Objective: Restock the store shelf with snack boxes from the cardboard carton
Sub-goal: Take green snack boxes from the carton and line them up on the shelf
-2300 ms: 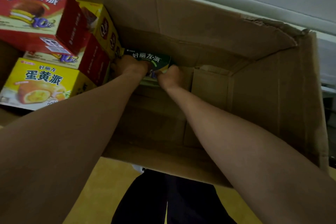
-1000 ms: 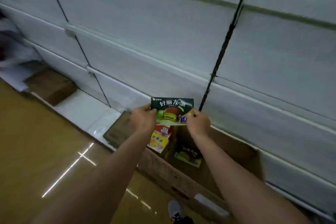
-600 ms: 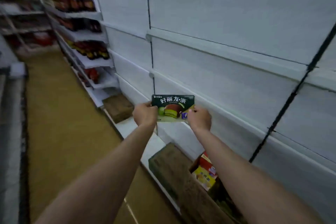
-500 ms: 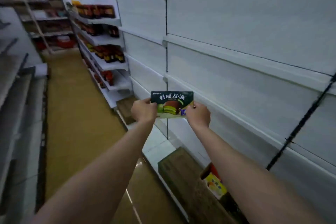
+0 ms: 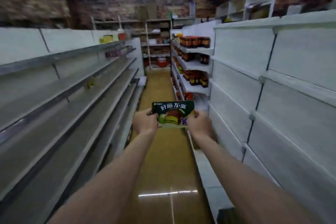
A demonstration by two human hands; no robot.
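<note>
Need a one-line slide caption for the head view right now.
Both hands, left hand and right hand, hold a green snack box over the aisle floor between shelves.

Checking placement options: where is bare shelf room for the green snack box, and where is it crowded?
Both hands, left hand and right hand, grip the green snack box. The grey shelves left of the aisle show long bare boards. The far right shelves, past the white panels, are packed with jars.

Shop aisle: long white shelving (image 5: 236,71) both sides, stocked jars (image 5: 195,42) beyond
</note>
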